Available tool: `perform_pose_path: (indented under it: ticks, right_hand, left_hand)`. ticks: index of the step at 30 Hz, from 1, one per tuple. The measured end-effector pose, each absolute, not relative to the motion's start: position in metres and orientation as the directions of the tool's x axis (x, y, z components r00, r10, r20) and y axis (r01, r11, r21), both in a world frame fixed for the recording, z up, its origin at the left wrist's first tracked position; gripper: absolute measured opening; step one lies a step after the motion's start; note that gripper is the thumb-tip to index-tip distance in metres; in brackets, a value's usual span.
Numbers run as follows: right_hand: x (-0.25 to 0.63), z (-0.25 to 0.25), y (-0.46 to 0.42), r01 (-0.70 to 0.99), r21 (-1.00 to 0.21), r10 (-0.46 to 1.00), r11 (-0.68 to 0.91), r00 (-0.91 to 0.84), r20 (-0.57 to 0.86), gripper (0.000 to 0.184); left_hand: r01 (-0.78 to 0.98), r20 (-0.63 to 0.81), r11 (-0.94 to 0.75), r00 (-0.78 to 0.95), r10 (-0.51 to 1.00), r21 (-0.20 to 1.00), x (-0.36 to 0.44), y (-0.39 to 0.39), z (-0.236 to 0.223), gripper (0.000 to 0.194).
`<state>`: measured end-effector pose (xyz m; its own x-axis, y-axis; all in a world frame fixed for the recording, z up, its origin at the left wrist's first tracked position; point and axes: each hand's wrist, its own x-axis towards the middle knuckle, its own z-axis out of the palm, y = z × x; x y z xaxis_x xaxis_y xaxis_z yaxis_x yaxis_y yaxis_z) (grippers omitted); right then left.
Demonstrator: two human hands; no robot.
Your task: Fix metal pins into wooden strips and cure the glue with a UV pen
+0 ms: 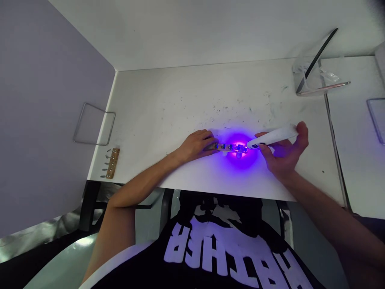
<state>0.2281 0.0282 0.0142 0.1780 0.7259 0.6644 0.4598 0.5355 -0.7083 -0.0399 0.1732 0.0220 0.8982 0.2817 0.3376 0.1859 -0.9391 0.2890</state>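
Note:
My left hand (197, 146) rests on the white table, fingers closed around the left end of a narrow strip (223, 147) that carries a row of small pieces. The pieces are too small and too tinted by the light to name. In my right hand (282, 154) is a white handheld UV lamp (275, 135), gripped between thumb and fingers. The lamp's head is close to the strip's right end, where purple light glows over a small piece (239, 154). Whether lamp and strip touch, I cannot tell.
A wooden block (112, 163) with several small metal-stemmed pieces lies at the table's left. Near it a wire frame (94, 124) is by the purple partition. A clear container (309, 76) holding slim tools stands at the back right, beside a table seam (335, 148).

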Motion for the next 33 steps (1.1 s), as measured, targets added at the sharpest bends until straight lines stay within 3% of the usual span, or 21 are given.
perform_pose_path:
  ticks: [14, 19, 33]
  right_hand:
    - [0.2314, 0.0128, 0.0278, 0.487, -0.685, 0.725, 0.543, 0.141, 0.675, 0.103]
    - [0.23, 0.0116, 0.0236, 0.534, -0.704, 0.739, 0.467, 0.201, 0.643, 0.1]
    - [0.23, 0.0134, 0.0268, 0.652, -0.594, 0.717, 0.472, 0.109, 0.688, 0.101]
  left_hand:
    - [0.174, 0.339, -0.933, 0.898, 0.282, 0.315, -0.0398, 0.175, 0.0191, 0.033]
    - [0.164, 0.35, -0.935, 0.895, 0.275, 0.313, -0.0386, 0.1743, 0.0207, 0.033]
    - [0.172, 0.346, -0.934, 0.895, 0.281, 0.313, -0.0368, 0.1724, 0.0182, 0.031]
